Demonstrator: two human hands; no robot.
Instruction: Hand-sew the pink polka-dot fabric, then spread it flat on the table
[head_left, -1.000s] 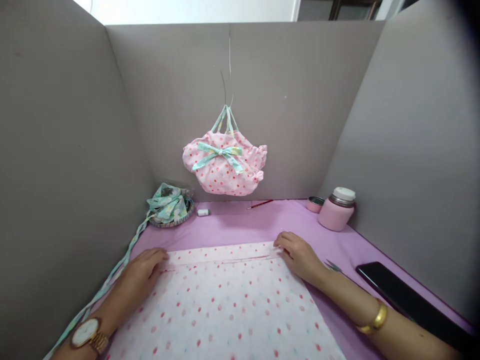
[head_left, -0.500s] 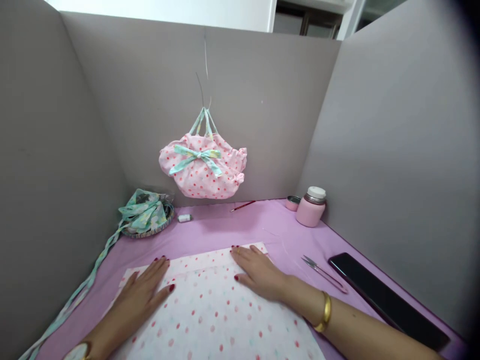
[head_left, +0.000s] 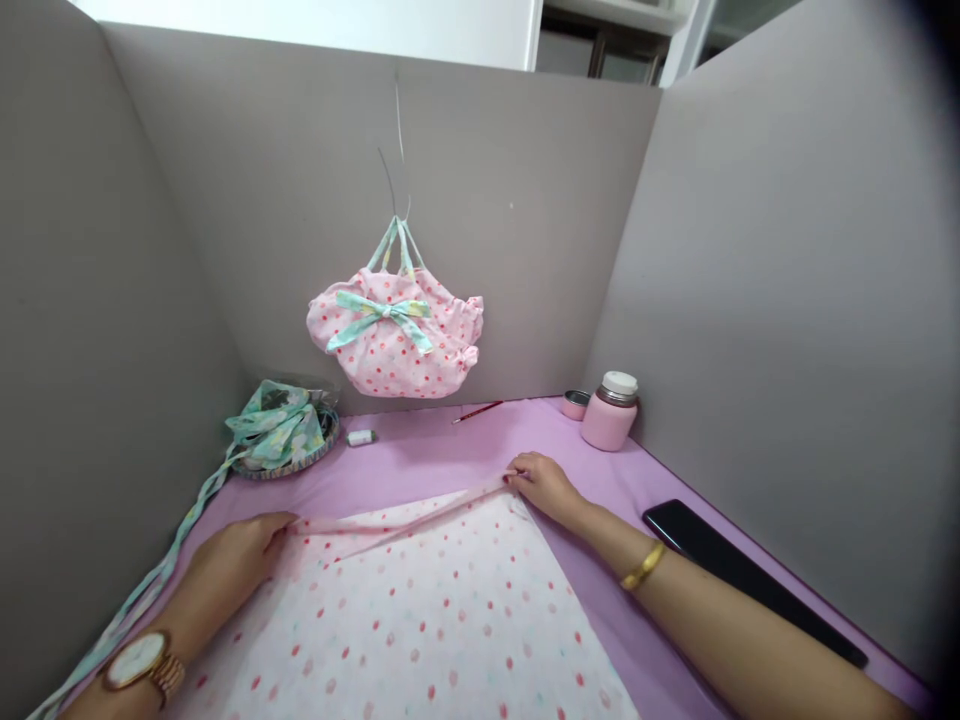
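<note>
A white fabric [head_left: 420, 630] with pink and red dots lies over the table in front of me, its far edge raised in a narrow fold. My left hand [head_left: 244, 550] is closed on the far left corner of that fabric, fingertips partly hidden. At the far right corner, my right hand [head_left: 544, 485] pinches the folded edge between thumb and fingers. Between the two hands the fold runs slanting, loose at its middle. A wristwatch [head_left: 137, 660] is on my left wrist and a gold bangle [head_left: 643, 567] on my right.
A dotted pink fabric bag [head_left: 397, 360] hangs at the back panel. Left stands a basket [head_left: 289, 468] with green patterned cloth [head_left: 281, 425]; a thread spool [head_left: 361, 437] and red pencil [head_left: 477, 413] lie nearby. Right are a pink jar [head_left: 609, 420], small pink tin [head_left: 575, 404] and black phone [head_left: 750, 580].
Both hands lay flat on the fabric; now they grip its far corners and lift the edge into a fold. My right forearm now covers the thread snips.
</note>
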